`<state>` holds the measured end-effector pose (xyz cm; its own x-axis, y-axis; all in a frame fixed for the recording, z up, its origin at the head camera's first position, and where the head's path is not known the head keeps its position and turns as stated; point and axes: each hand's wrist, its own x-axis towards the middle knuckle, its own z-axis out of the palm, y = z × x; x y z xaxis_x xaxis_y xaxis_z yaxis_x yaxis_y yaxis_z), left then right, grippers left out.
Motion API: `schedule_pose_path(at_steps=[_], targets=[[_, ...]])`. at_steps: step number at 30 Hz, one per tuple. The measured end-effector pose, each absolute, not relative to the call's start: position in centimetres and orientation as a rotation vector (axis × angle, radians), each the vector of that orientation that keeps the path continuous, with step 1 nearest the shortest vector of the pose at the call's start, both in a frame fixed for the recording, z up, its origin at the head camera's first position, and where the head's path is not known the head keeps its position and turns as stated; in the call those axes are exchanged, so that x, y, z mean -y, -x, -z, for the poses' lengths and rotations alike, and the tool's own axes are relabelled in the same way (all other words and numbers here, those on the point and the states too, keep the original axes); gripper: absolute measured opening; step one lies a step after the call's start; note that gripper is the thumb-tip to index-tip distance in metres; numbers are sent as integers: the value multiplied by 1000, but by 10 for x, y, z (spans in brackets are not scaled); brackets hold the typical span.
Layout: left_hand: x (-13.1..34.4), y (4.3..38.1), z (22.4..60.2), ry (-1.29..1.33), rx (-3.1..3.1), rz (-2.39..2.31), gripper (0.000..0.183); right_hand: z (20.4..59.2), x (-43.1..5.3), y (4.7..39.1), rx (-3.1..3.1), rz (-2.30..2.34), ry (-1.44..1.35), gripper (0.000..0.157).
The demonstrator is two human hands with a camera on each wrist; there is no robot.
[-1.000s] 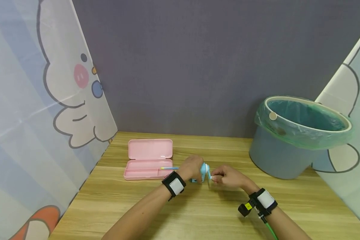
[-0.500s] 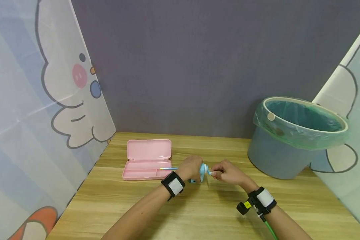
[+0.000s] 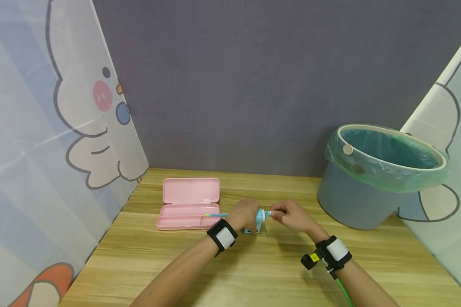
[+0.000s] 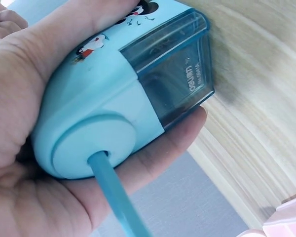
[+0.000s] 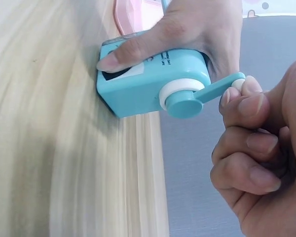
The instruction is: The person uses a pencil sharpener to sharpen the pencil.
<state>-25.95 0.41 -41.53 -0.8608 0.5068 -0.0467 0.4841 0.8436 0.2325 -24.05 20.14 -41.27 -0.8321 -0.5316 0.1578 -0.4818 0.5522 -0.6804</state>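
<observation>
A light-blue crank pencil sharpener stands on the wooden table, and my left hand grips its body from above. In the left wrist view a blue pencil sticks out of the sharpener's round hole, beside a see-through shavings drawer. The pencil's yellow-tipped end reaches over the pencil case in the head view. On the opposite side, my right hand pinches the white knob of the crank handle between thumb and forefinger, the other fingers curled.
An open pink pencil case lies on the table to the left of the sharpener. At the right stands a grey-blue bucket lined with a green plastic bag. A dark grey panel rises behind the table.
My right hand has moved up with the knob, turning the crank handle from pointing down to pointing sideways and away. The left hand stays on the sharpener.
</observation>
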Motion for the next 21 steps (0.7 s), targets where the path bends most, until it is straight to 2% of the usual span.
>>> schedule_pose_path(at_steps=[10, 21], targets=[[-3, 259, 417, -787, -2884, -308, 42, 411, -200, 245, -2765, 1103, 886, 33], [-3, 262, 416, -808, -2904, -288, 43, 412, -198, 254, -2822, 1132, 860, 33]])
